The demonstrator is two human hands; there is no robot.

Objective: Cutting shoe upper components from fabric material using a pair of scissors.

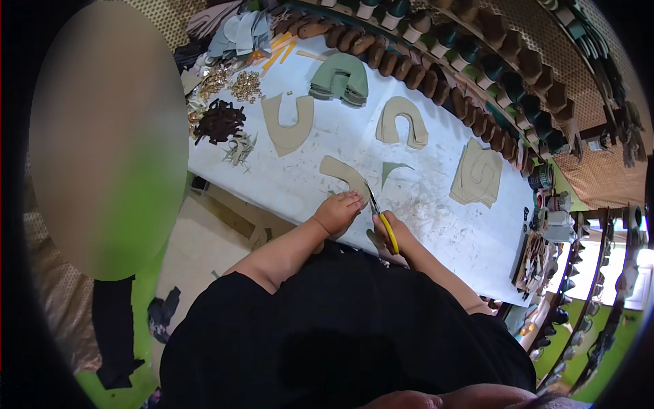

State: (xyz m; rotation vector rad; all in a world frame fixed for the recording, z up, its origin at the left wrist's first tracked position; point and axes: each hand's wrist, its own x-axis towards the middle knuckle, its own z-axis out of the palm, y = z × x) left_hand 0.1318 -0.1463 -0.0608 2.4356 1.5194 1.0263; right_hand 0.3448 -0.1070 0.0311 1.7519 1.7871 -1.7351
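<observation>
My right hand (395,230) is closed round the yellow handles of a pair of scissors (389,235). Their metal blades point away from me, up against the right edge of a curved beige piece of sheet material (337,168). On that piece, near the front edge of the table, my left hand (339,213) grips with its fingers together; part of the piece is hidden under it. A thin green-grey offcut (393,170) lies just beyond the blades. Farther off are a beige U-shaped piece (289,136) and a stack of beige arched pieces (388,129).
The white table (436,235) also bears a green stack of arched pieces (334,78), beige sheets (473,177) on the right, a dark heap of scraps (221,121) and gold-coloured bits (246,86) on the left. Rows of shoe lasts (422,82) line the far side.
</observation>
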